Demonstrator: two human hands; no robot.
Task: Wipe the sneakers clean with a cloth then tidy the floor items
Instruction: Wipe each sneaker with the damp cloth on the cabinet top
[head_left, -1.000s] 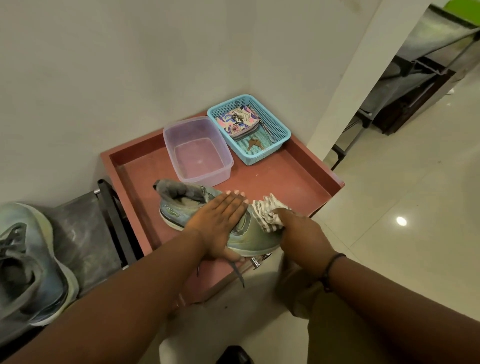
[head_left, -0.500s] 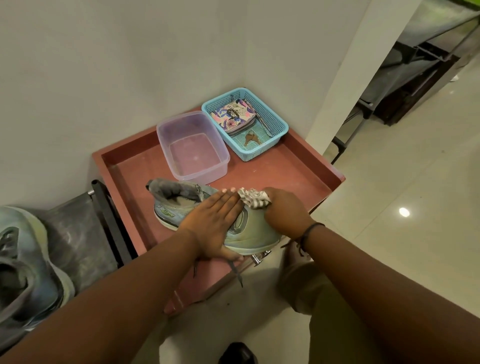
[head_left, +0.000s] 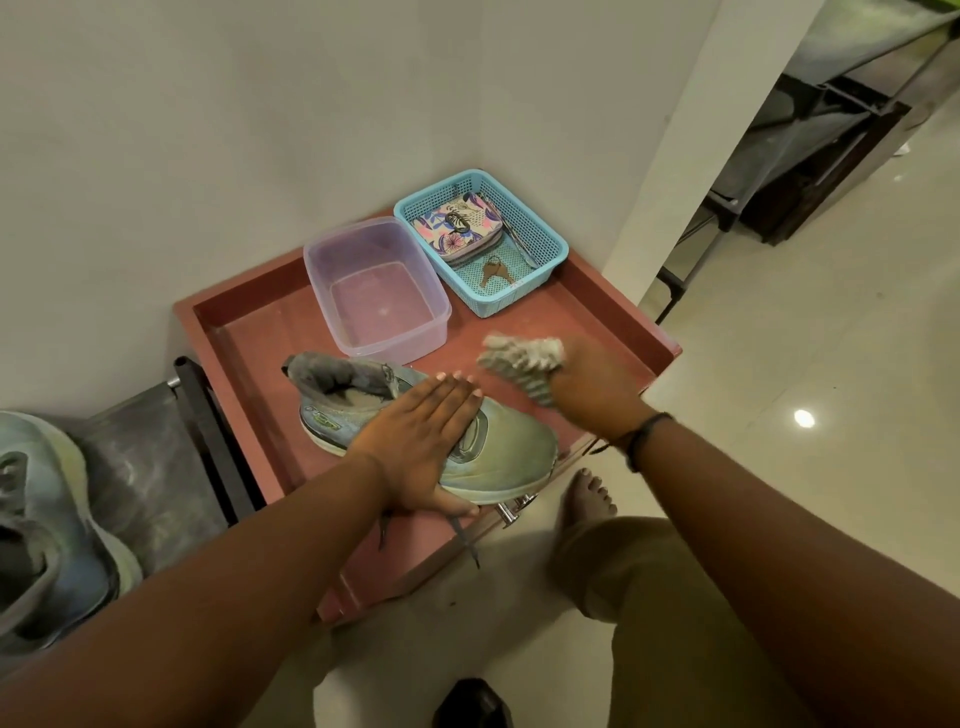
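A dusty grey-green sneaker (head_left: 509, 447) lies on its side on the red tray-top table (head_left: 260, 332), toe toward the front right. My left hand (head_left: 421, 441) presses flat on its middle, fingers together. My right hand (head_left: 597, 389) grips a crumpled white cloth (head_left: 522, 364), held just above and to the right of the toe, off the shoe; it looks blurred. A second sneaker (head_left: 47, 530) sits at the far left edge on a dark rack.
Behind the sneaker stand a clear pink plastic tub (head_left: 376, 291) and a blue basket (head_left: 480, 239) holding a patterned pouch and keys. White walls close the corner. My bare foot (head_left: 587, 499) stands on the glossy tiled floor (head_left: 805, 467) to the right.
My right hand with the cloth has swept from the sneaker's top off toward the right, clear of the toe. The left hand stays pressed on the shoe.
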